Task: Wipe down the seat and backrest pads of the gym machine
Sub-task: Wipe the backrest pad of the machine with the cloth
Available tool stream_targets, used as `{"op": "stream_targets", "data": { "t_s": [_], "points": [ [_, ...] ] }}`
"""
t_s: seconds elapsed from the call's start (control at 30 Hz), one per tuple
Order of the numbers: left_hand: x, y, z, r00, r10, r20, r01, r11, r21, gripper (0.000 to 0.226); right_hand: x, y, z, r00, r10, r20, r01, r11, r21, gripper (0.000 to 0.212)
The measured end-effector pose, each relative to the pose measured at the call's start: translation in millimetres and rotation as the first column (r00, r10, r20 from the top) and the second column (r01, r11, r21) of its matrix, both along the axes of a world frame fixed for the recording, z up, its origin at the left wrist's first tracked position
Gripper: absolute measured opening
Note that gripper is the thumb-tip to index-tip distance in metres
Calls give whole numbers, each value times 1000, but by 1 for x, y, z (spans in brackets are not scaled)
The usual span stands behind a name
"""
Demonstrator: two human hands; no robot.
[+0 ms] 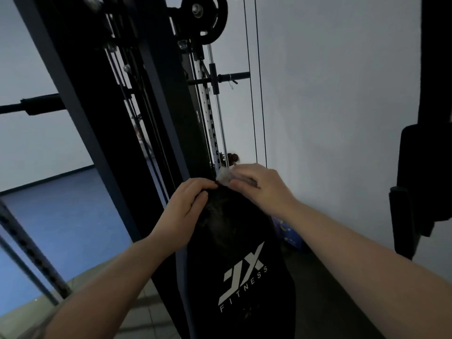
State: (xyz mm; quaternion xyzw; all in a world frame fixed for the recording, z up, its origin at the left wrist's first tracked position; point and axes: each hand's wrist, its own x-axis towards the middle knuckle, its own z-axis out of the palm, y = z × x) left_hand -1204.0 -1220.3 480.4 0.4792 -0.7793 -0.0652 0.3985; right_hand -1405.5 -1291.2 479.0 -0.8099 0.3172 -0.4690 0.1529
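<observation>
A long black pad (241, 243) with a white fitness logo runs away from me up the middle of the view. My left hand (186, 209) grips the pad's far left edge, fingers curled over its top. My right hand (259, 185) holds a small pale crumpled cloth (223, 178) and presses it on the far end of the pad. Most of the cloth is hidden under my fingers.
The black steel frame (117, 133) of the gym machine rises at left, with cables (256, 94), a pulley wheel (204, 15) and a chrome guide rod (217, 111). A white wall stands at right. A black padded part (413, 187) hangs at the right edge. Blue floor lies at left.
</observation>
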Motion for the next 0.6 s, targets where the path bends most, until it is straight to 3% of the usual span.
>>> {"op": "stream_targets", "data": {
  "t_s": [0.07, 0.17, 0.27, 0.4, 0.5, 0.6],
  "points": [
    [0, -2, -3, 1000, 7, -28, -5, 999, 48, 27, -18, -9, -14, 991, -132, 15, 129, 981, 144, 27],
    [2, -5, -4, 1000, 28, 7, -28, 999, 45, 30, -32, -14, -26, 982, -144, 124, 91, 930, 356, 38],
    [0, -7, -5, 999, 33, -20, -32, 999, 22, 33, -16, -11, -7, 938, -147, 312, 50, 953, 297, 25],
    [-3, -6, -6, 995, 42, -91, -38, 998, 51, 34, 11, 1, -14, 939, -67, 337, -46, 947, 317, 18],
    [-5, -5, -6, 991, 48, -123, -38, 996, 76, 35, 7, 3, -32, 846, -85, 526, -127, 926, 354, 16],
    [-7, -4, -4, 990, 53, -130, -40, 994, 97, 36, 6, 0, -35, 810, -147, 567, -135, 895, 426, 17]
  ]
}}
